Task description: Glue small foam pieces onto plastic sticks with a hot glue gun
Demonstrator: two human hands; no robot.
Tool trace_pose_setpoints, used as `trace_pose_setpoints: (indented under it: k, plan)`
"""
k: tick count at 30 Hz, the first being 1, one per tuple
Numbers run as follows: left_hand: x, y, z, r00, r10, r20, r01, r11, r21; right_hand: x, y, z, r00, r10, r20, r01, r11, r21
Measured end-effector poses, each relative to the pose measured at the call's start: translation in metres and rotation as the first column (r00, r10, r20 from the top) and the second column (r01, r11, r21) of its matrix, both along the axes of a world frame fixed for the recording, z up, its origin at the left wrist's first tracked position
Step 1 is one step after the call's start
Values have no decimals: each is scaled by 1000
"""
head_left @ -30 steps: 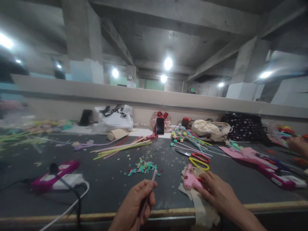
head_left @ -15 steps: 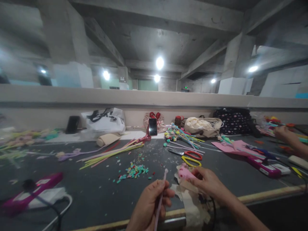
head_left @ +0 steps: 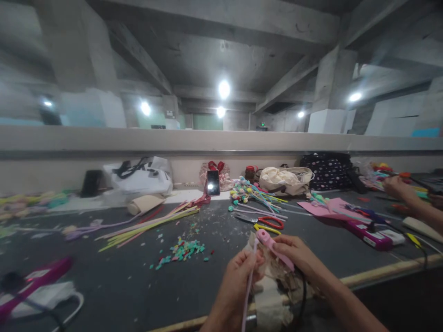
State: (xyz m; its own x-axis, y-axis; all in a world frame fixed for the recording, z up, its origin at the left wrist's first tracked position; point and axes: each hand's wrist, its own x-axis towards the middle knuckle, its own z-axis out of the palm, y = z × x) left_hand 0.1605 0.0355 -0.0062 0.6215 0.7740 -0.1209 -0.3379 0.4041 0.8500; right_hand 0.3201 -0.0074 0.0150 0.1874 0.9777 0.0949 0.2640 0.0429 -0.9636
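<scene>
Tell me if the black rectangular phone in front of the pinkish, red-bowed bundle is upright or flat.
Upright: the phone stands on a short edge, screen facing the camera, with the bundle showing behind it.

blk bag w/ dots (head_left: 327, 171), pink tool (head_left: 275, 249), red/ylw scissor handles (head_left: 271, 223)

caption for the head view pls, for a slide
Left hand holds a pale lilac stick beside the pink tool in the right hand, over a cluttered dark workbench.

One head view (worn) looks forward, down at hands (head_left: 244, 267).
</scene>
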Motion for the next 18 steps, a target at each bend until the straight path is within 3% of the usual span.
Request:
trace_pose_setpoints:
  k: [6,18]
  plan:
    - [13,9,-15,999,23,32,-21,999,-50,14,2,3,989,9,-147,-12,1000,-15]
    - [9,5,-8,995,81,-59,-85,994,-66,49,12,7,914,-35,-404,44,999,15]
